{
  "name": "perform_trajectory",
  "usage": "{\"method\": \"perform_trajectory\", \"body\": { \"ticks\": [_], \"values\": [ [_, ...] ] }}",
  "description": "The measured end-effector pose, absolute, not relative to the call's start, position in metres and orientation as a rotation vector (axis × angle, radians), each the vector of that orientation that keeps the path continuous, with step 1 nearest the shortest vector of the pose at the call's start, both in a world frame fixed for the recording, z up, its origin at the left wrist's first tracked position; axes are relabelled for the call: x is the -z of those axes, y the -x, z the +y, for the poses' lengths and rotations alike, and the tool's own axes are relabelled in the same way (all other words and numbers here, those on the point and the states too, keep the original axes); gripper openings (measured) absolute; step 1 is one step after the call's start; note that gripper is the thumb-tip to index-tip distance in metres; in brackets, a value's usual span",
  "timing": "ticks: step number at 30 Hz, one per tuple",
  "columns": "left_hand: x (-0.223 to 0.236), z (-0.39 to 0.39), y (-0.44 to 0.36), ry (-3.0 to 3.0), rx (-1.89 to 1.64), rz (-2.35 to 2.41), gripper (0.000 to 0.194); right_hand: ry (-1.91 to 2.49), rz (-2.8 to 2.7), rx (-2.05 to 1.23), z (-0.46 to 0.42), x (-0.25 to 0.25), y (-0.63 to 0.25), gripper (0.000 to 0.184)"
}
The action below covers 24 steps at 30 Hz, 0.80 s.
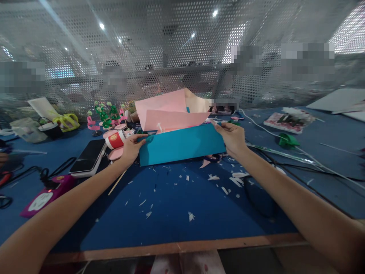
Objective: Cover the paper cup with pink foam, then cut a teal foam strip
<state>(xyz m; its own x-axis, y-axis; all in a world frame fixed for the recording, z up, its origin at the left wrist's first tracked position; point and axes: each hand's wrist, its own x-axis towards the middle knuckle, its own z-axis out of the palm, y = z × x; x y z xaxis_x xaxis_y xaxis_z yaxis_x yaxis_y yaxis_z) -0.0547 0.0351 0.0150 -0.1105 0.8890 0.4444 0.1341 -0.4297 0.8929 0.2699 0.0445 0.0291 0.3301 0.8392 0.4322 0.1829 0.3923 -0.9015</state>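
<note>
A wide strip of blue paper (182, 144) is stretched between my two hands above the table. My left hand (132, 147) pinches its left end, thumb and fingers at the upper corner. At the other end, my right hand (232, 139) grips the upper right corner. Pink paper sheets (164, 108) stand curled just behind the strip and hide part of what lies there. Near my left hand lies a red and white paper cup (116, 140) on its side.
Left of my hands lie a phone-like black slab (89, 155) and a purple power strip (47, 198). Small green and pink craft figures (105, 114) stand behind. White paper scraps (212, 177) litter the blue table (168, 224). Cables (299, 167) run along the right. A perforated metal screen (159, 49) closes the back.
</note>
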Motion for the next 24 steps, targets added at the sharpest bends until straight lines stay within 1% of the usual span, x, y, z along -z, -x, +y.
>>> {"method": "perform_trajectory", "body": {
  "ticks": [3, 9, 16, 24],
  "values": [
    [-0.0144, 0.0351, 0.0546, -1.556, -1.598, 1.152, 0.018, 1.11, -1.044, -0.579, 0.0462, -0.0298, -0.2691, 0.029],
    [-0.0153, 0.0353, 0.0547, -1.539, -1.591, 1.171, 0.019, 1.089, -0.943, -0.7, 0.0458, -0.0304, -0.2656, 0.03],
    [-0.0133, 0.0385, 0.0557, -1.486, -1.626, 1.172, 0.022, 1.063, -0.955, -0.797, 0.0483, -0.0289, -0.2667, 0.028],
    [-0.0141, 0.0372, 0.0556, -1.493, -1.63, 1.17, 0.019, 1.045, -0.9, -0.852, 0.0443, -0.0326, -0.2639, 0.023]
  ]
}}
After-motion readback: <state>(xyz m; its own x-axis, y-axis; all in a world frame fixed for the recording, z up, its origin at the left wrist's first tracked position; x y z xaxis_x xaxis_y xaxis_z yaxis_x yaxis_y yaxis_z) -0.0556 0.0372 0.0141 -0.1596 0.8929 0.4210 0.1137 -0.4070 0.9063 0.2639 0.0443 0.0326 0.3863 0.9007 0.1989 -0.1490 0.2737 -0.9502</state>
